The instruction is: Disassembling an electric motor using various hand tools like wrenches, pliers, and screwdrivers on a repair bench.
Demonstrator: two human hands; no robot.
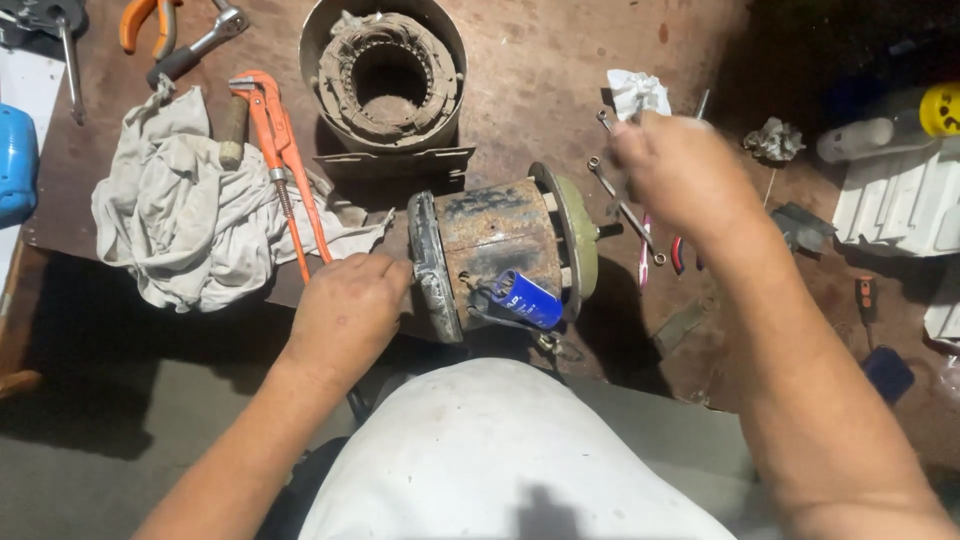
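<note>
Motor: where it lay on its side at the near edge of the brown surface (540, 70), the rusty motor body (495, 240) sat just ahead of the person's lap, shaft end pointing right.
End covers: a grey cover (432, 265) closed the left end; a greenish cover (580, 235) stood on the right end, slightly off the body.
Capacitor: a blue cylinder (528, 300) hung on the motor's near side, wires running under it.
Left hand: the left hand (345, 310) pressed against the grey cover, fingers curled on its rim, bracing it.
Right hand: the right hand (680, 165) hovered above and right of the motor, blurred; fingers pinched on a thin wrench (604, 120), though the grip itself could not be told for certain.
Near the right hand: a second slim wrench (625, 210) lay on the surface beneath it, a crumpled white paper (637, 92) just beyond.
Behind the motor: an open round housing with windings (388, 75) stood upright.
Left side: an orange pipe wrench (285, 165) lay across a dirty white rag (190, 210); orange-handled pliers (140, 20) were at the far edge.
Right side: a small screwdriver (866, 300) lay well apart from the motor.
</note>
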